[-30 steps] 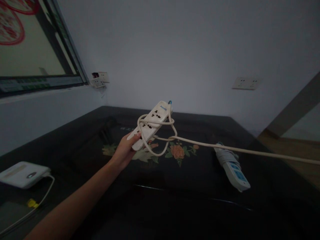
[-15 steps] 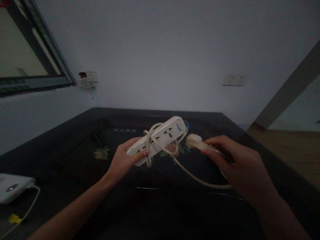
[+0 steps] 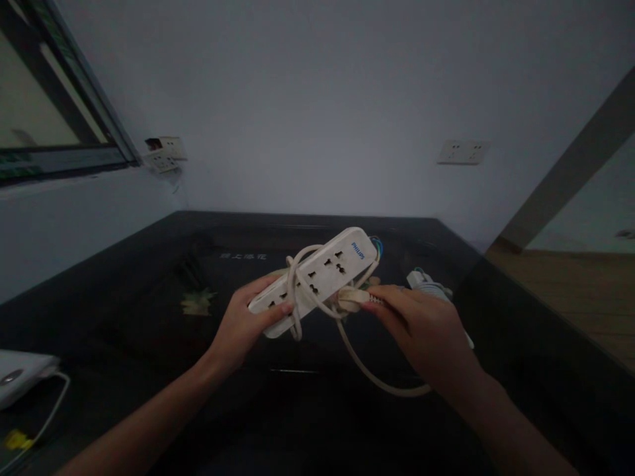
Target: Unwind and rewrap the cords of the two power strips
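Observation:
My left hand (image 3: 253, 311) grips the lower left end of a white power strip (image 3: 330, 268), thumb on its socket face. The strip is tilted, its PHILIPS end up and to the right, with blue and green wires showing there. Its cream cord (image 3: 292, 284) loops around the middle of the strip and hangs in a curve toward my right wrist. Between thumb and fingers, my right hand (image 3: 417, 324) pinches the cord's plug (image 3: 351, 297), close to the strip's lower right side. The plug's pins are hidden.
Below lies a black glossy surface (image 3: 228, 410) with a flower pattern. A second power strip (image 3: 426, 283), cord wound on it, is partly behind my right hand. At the left edge sits a white box (image 3: 24, 373) with a cable. Wall sockets (image 3: 464, 152) are at the back.
My right hand came into view from the right with the plug and brought it left beside the strip. The strip turned flatter and its stretched cord slackened. The view shifted right.

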The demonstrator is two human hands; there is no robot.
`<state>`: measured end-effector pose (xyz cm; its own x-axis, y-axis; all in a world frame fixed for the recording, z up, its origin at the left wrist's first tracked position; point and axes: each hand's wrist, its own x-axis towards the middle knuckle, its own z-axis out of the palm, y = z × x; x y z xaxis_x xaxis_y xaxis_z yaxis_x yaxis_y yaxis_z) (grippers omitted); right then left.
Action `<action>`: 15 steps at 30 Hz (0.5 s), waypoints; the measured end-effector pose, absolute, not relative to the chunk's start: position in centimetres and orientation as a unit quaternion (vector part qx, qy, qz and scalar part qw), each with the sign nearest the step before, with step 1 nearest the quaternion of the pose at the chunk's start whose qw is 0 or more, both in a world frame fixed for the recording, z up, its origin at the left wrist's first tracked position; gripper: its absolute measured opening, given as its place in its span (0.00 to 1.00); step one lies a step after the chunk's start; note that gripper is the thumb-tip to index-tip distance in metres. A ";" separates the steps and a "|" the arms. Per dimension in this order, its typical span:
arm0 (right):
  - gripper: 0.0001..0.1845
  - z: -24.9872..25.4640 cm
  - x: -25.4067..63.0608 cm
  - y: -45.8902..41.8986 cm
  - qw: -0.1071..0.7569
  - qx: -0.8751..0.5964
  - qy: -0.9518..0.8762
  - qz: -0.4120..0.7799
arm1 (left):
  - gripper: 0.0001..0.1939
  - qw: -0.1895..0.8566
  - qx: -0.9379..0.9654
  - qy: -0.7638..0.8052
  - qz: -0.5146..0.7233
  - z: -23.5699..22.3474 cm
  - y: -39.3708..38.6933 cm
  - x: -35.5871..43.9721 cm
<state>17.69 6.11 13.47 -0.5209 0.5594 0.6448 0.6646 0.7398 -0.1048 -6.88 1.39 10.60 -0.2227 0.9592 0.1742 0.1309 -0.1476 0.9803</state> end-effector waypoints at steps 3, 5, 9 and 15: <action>0.16 13.0 17.2 6.3 0.326 -0.345 -0.876 -0.080 | 0.22 0.343 0.517 0.546 0.563 10.5 1.3 -6.9; 0.13 12.8 16.9 6.4 0.302 -0.334 -0.889 -0.083 | 0.22 0.319 0.530 0.562 0.549 10.6 1.2 -6.8; 0.10 12.2 16.4 6.7 0.248 -0.295 -0.918 -0.094 | 0.22 0.299 0.556 0.582 0.513 11.0 0.9 -6.3; 0.14 11.4 15.9 6.8 0.338 -0.327 -0.883 -0.007 | 0.23 0.340 0.517 0.560 0.550 10.5 1.2 -6.7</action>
